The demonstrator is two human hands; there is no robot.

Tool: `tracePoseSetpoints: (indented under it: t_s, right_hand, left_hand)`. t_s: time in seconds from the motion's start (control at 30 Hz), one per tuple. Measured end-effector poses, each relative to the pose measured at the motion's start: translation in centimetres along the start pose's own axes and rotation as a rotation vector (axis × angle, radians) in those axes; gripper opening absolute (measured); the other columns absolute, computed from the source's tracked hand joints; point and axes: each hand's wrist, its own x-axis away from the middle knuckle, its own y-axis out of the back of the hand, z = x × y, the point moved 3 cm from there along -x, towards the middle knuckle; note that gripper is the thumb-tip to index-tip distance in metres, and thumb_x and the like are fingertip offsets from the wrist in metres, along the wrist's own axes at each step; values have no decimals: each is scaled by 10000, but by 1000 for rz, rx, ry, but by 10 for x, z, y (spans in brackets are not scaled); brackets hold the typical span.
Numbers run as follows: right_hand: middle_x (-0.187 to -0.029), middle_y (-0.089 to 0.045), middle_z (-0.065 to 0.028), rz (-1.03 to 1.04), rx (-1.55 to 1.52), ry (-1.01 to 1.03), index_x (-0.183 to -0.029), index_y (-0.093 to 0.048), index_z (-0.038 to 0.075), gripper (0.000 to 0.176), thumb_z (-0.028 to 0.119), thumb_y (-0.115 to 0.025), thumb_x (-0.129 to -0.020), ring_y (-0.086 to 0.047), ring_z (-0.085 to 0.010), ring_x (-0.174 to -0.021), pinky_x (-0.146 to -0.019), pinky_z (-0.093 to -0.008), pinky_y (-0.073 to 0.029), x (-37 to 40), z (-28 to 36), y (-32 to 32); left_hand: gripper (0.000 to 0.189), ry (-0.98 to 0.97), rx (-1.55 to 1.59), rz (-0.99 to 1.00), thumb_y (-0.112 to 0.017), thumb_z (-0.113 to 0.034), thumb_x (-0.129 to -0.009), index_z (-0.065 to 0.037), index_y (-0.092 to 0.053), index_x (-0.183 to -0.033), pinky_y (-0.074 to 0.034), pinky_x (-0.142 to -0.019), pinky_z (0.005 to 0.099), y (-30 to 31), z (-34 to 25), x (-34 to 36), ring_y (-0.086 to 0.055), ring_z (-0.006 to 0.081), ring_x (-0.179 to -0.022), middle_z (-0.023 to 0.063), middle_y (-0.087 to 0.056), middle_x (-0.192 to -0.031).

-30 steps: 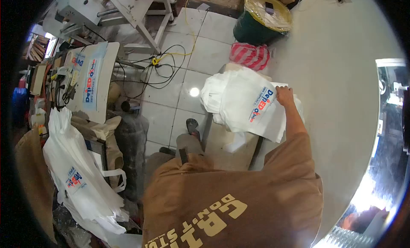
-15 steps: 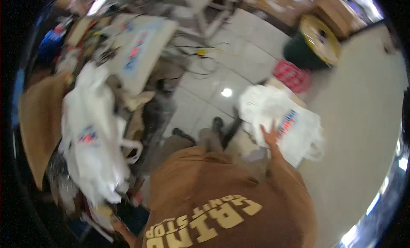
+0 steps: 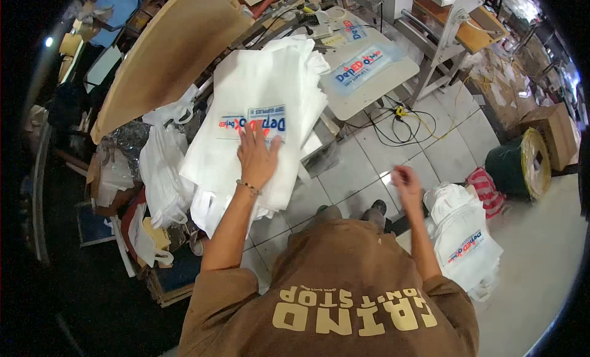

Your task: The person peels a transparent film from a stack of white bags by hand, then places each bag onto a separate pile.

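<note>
Spread flat, my left hand (image 3: 257, 160) presses on a stack of white bags (image 3: 227, 92) with its fingers over a printed blue and red logo (image 3: 267, 120). The bags overlap unevenly, and their edges fan out to the right. My right hand (image 3: 407, 188) is in the air over the tiled floor, its fingers smeared by motion. Just right of it, a second pile of white bags (image 3: 461, 240) with the same logo lies on a pale tabletop (image 3: 528, 246).
A printed sheet (image 3: 362, 68) lies on a pale board (image 3: 393, 77) beyond the stack. A curved brown panel (image 3: 166, 55) stands at left, near crumpled white plastic bags (image 3: 163, 172). Black cable (image 3: 393, 135) loops over the floor. A green drum (image 3: 513, 163) stands at right.
My view has swung left. My right hand has left the right-hand pile and is over the floor. My left hand has come up from the lower left onto the stack of bags.
</note>
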Motion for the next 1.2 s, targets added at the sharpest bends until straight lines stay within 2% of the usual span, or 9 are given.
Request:
tracePoseSetpoints:
  t_s: [0.07, 0.17, 0.23, 0.27, 0.4, 0.83, 0.93, 1.07, 1.2]
  right_hand:
    - [-1231, -591, -106, 253, -323, 107, -1376, -446, 68, 556, 184, -709, -901, -594, -190, -1062, -911, -339, -508, 1, 71, -99]
    - [-1159, -575, -137, 265, -284, 243, -1395, -402, 60, 595, 61, -688, -874, -599, -174, -986, -860, -310, -518, 13, 160, -188]
    - [-1141, -574, -135, 242, -266, 247, -1407, -380, 64, 605, 18, -658, -871, -605, -175, -967, -845, -299, -517, 10, 175, -214]
    - [-1122, -572, -133, 218, -256, 259, -1419, -359, 67, 619, -26, -628, -869, -610, -175, -948, -830, -288, -517, 9, 178, -222]
    - [-1107, -612, -137, 258, -546, 130, -1466, -263, 98, 703, -89, -569, -862, -624, -175, -977, -845, -296, -514, 3, 166, -231]
    - [-1134, -669, -164, 322, -641, -11, -1498, -238, 137, 730, -113, -527, -876, -621, -167, -1072, -900, -294, -496, 9, 177, -227]
    - [-1205, -642, -136, 315, -588, 25, -1461, -319, 102, 660, -72, -571, -876, -614, -155, -1064, -894, -298, -493, 9, 173, -229]
    - [-1182, -620, -95, 244, -407, 95, -1394, -438, 44, 558, -55, -599, -869, -587, -130, -1062, -858, -267, -493, 13, 179, -227]
    - [-1107, -607, -103, 174, -413, 72, -1317, -529, 37, 495, -17, -660, -843, -592, -122, -900, -739, -262, -492, 13, 175, -227]
  left_hand:
    - [743, -23, -25, 150, -507, -530, -957, -23, -354, -1479, -247, -1083, 633, 35, -22, 4, -237, 510, -1409, 337, -235, -1533]
    - [681, -116, -57, 314, -635, -426, -897, -20, -456, -1413, -298, -1086, 574, 70, -28, -7, -362, 440, -1356, 285, -346, -1498]
    - [570, -603, 297, 296, -743, -282, -816, -22, -571, -1294, -366, -1072, 473, 66, -14, -22, -462, 381, -1294, 217, -460, -1444]
    - [411, -600, 350, 198, -786, -180, -761, -23, -663, -1121, -412, -1036, 398, 64, -13, -24, -538, 334, -1211, 149, -570, -1347]
    - [311, -705, 406, 148, -786, -185, -757, -33, -689, -1010, -434, -1001, 417, 58, 0, -33, -581, 311, -1162, 119, -621, -1291]
    - [139, -746, 611, 70, -729, -118, -800, -25, -693, -898, -499, -836, 388, 52, -4, -41, -628, 285, -938, 93, -698, -1018]
    - [95, -526, 650, 100, -676, -98, -839, -13, -676, -881, -502, -766, 359, 46, 4, -59, -621, 256, -845, 109, -678, -954]
    - [137, 36, 876, 90, -655, -148, -919, -11, -664, -914, -454, -584, 260, 32, 64, -105, -545, 89, -644, 15, -609, -738]
    - [123, 254, 966, -165, -645, -165, -934, -49, -663, -971, -399, -522, 211, 29, 154, -145, -478, 58, -586, -24, -561, -708]
